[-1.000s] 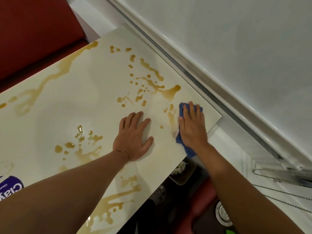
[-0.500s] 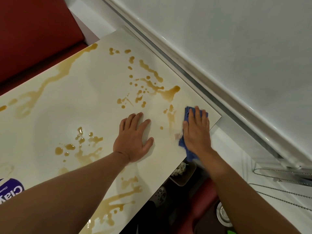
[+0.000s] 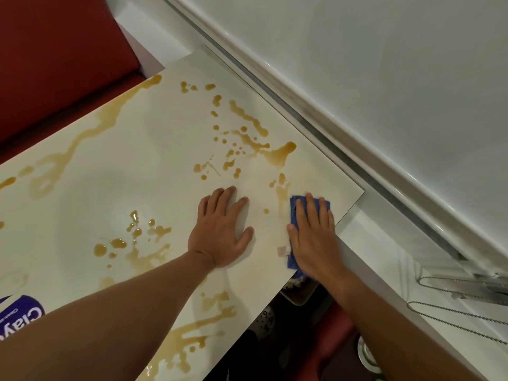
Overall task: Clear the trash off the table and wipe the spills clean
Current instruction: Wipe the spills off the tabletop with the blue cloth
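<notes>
The blue cloth (image 3: 295,213) lies flat near the right-hand corner of the table (image 3: 170,160), close to its edge, and most of it is hidden under my right hand (image 3: 313,237); only its far end past the fingertips and a strip along the thumb side show. I judge it soft, thin and light, the kind of thing that bunches and slides unless it is pinned from above, so the hold I want is a flat palm with weight spread over it rather than a pinch at one corner. That is how the right hand sits: palm down, fingers straight and close together along the cloth, thumb out to the side near a small pale scrap (image 3: 283,251) whose nature I cannot tell. Just beyond the fingertips a brown streak (image 3: 281,196) runs away from me, with a larger pool (image 3: 280,156) farther up and scattered drops around it; the glossy top will likely let the liquid smear rather than soak. My left hand (image 3: 220,229) rests flat on a bare patch beside the right, fingers straight and slightly fanned, bracing and holding nothing. More spills (image 3: 132,240) lie to its left and toward me, and a purple-and-white label (image 3: 20,317) pokes out under my left forearm.
</notes>
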A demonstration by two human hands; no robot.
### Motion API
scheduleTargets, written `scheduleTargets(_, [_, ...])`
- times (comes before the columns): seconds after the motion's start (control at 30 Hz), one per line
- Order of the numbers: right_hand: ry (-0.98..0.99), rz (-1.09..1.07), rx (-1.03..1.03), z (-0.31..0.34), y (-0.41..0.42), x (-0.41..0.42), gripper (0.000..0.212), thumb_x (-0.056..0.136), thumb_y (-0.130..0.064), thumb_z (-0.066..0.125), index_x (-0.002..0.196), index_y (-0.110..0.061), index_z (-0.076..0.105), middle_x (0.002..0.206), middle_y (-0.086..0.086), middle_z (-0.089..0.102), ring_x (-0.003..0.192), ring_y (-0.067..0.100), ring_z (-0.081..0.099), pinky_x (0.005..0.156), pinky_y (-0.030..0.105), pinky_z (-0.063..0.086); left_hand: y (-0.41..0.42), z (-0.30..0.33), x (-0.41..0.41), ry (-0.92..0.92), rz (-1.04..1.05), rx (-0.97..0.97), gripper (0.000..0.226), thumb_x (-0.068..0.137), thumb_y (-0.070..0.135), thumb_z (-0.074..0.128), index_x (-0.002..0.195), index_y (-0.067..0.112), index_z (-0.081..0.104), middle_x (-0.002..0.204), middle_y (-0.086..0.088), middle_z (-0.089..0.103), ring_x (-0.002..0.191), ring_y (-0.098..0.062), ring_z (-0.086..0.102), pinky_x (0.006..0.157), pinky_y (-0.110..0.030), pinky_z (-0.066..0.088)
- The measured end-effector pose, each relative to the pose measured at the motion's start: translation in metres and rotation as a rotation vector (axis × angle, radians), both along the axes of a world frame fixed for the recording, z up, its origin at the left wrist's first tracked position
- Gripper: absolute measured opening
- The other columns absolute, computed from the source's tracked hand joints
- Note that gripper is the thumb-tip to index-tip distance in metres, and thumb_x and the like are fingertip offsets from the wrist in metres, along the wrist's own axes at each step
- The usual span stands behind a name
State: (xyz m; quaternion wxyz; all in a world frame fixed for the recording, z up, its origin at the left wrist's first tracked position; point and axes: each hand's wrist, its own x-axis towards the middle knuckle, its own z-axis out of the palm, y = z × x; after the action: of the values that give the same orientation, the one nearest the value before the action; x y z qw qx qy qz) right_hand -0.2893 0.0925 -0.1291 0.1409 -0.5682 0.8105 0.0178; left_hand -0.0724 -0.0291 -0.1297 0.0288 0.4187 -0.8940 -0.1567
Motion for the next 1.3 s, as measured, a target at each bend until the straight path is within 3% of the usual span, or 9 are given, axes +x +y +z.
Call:
scheduleTargets(0.23, [-0.024,-0.355,-0.011,-0.005,-0.067,-0.029,0.065,0.109,-0.044,0.019,0.161,-0.008,0.005,0.168,0.018,0.003,0.154,0.04,0.0,0.125,0.053,0.001,0.001,0.002,-0.001,-0.001,0.0,0.007,0.069,0.092,0.061,0.042,0.149,0.024,0.044,0.161,-0.008,0.029,0.147,-0.032,0.024,0.12,-0.05,0.019])
scheduleTargets(0.33, [0.018,-0.268,-0.078,-0.004,-0.04,0.009,0.063,0.109,-0.042,0.021,0.16,-0.006,0.014,0.167,0.021,0.011,0.153,0.043,0.008,0.125,0.056,0.009,0.001,0.002,0.0,0.004,-0.001,0.011,0.069,0.092,0.061,0.041,0.15,0.023,0.043,0.161,-0.009,0.03,0.147,-0.033,0.024,0.12,-0.051,0.019])
scheduleTargets(0.47, [-0.008,-0.087,-0.024,-0.004,0.009,0.056,0.065,0.106,-0.045,0.015,0.161,-0.012,0.009,0.169,0.014,-0.001,0.155,0.037,-0.006,0.125,0.054,0.007,-0.001,0.0,0.0,-0.012,0.006,0.02,0.069,0.093,0.06,0.04,0.152,0.023,0.042,0.162,-0.009,0.028,0.148,-0.033,0.023,0.121,-0.051,0.019])
scheduleTargets(0.6, [-0.009,-0.016,-0.043,-0.005,-0.004,0.032,0.063,0.107,-0.045,0.02,0.161,-0.015,0.016,0.17,0.012,0.007,0.156,0.035,0.001,0.125,0.053,0.011,0.0,-0.001,0.0,0.002,0.004,0.013,0.068,0.094,0.058,0.041,0.152,0.022,0.041,0.162,-0.009,0.028,0.148,-0.033,0.023,0.122,-0.052,0.019])
scheduleTargets(0.87, [-0.054,-0.204,-0.063,-0.002,-0.087,-0.012,0.061,0.108,-0.043,0.014,0.162,-0.015,0.01,0.17,0.011,-0.001,0.155,0.035,-0.006,0.126,0.052,0.004,0.001,-0.002,-0.002,-0.05,0.007,0.016,0.076,0.096,0.061,0.034,0.16,0.021,0.024,0.169,-0.009,0.01,0.156,-0.032,0.002,0.125,-0.053,0.003])
scheduleTargets(1.1, [-0.067,0.005,-0.063,-0.001,0.005,0.044,0.06,0.107,-0.043,0.018,0.161,-0.02,0.007,0.17,0.008,-0.001,0.156,0.029,-0.009,0.126,0.049,0.004,-0.001,-0.003,-0.001,-0.057,0.009,0.04,0.077,0.097,0.064,0.025,0.161,0.022,0.022,0.17,-0.008,0.006,0.156,-0.03,-0.001,0.126,-0.054,0.003])
scheduleTargets(1.3, [-0.065,0.094,-0.072,-0.004,-0.041,-0.006,0.059,0.107,-0.043,0.021,0.162,-0.023,0.012,0.171,0.002,0.002,0.156,0.027,-0.005,0.126,0.048,0.006,-0.001,-0.005,-0.001,-0.041,0.01,0.051,0.074,0.097,0.061,0.03,0.16,0.021,0.025,0.169,-0.009,0.009,0.156,-0.032,0.003,0.125,-0.056,0.006])
